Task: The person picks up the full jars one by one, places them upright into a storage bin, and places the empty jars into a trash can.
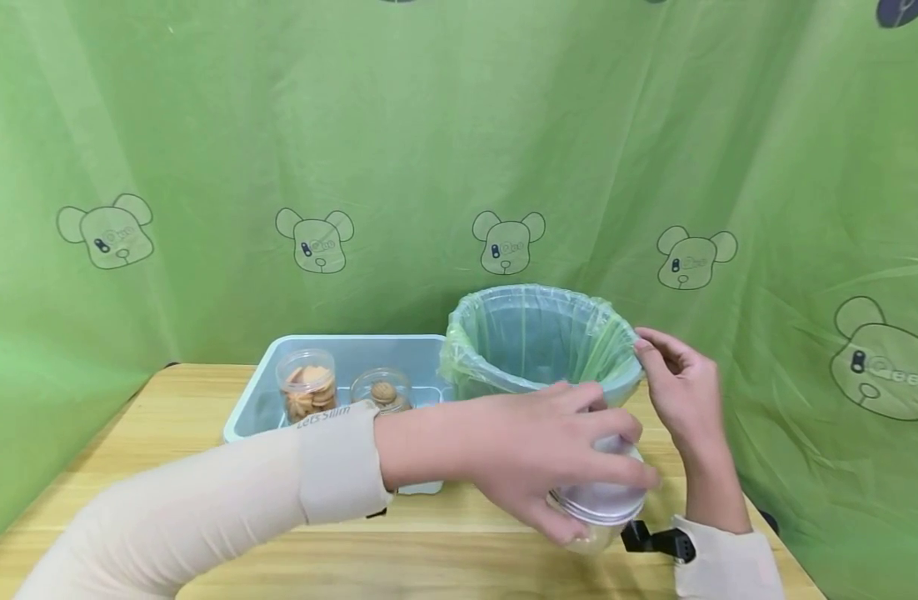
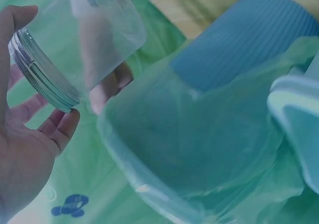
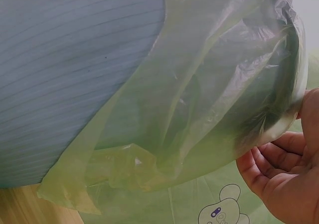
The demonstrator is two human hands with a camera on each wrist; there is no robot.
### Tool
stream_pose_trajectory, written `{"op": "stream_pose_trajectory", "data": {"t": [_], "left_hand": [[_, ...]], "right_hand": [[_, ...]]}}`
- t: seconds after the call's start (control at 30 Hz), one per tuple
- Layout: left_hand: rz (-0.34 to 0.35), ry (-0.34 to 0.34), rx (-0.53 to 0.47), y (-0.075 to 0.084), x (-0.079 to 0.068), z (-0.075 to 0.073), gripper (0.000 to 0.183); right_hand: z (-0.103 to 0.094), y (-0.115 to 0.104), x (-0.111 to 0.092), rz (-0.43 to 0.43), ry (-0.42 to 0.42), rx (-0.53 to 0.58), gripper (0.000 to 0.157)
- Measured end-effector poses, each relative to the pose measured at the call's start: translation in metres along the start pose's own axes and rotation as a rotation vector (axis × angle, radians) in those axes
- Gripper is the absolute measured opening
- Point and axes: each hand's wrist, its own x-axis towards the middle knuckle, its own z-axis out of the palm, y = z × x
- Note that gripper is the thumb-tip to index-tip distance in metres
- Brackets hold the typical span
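My left hand [image 1: 534,442] grips a clear plastic jar [image 2: 107,40] by its silver screw lid [image 2: 42,72]. Fingers and thumb spread round the lid's edge, and no contents show through the jar's wall. This jar is in front of a light blue trash bin [image 2: 249,40], which is lined with a thin green bag [image 1: 466,350]. At the bin's right side, my right hand [image 1: 680,379] pinches the bag-covered rim [image 3: 279,127], thumb on one side and fingers curled on the other. Part of the jar is hidden behind the left fingers in the head view.
Left of the bin, a light blue tray [image 1: 252,408] holds a clear jar of cookies [image 1: 309,392] and another clear container [image 1: 381,390] with a round cookie. My left forearm crosses in front of the tray. Green curtain [image 1: 399,125] surrounds the wooden table [image 1: 399,558].
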Motion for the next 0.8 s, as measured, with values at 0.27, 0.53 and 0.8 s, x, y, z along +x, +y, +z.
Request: {"op": "stream_pose_trajectory", "data": {"t": [0.27, 0.53, 0.8], "left_hand": [[-0.035, 0.100, -0.087, -0.016, -0.001, -0.019, 0.066], [-0.083, 0.183, -0.104, -0.034, -0.003, -0.028, 0.067], [-0.116, 0.289, -0.167, -0.049, -0.006, -0.037, 0.066]], "right_hand": [[0.000, -0.001, 0.000, 0.004, -0.004, -0.003, 0.045], [-0.002, 0.000, 0.000, -0.019, -0.024, 0.033, 0.046], [-0.002, 0.001, 0.000, -0.004, -0.012, 0.031, 0.042]]}}
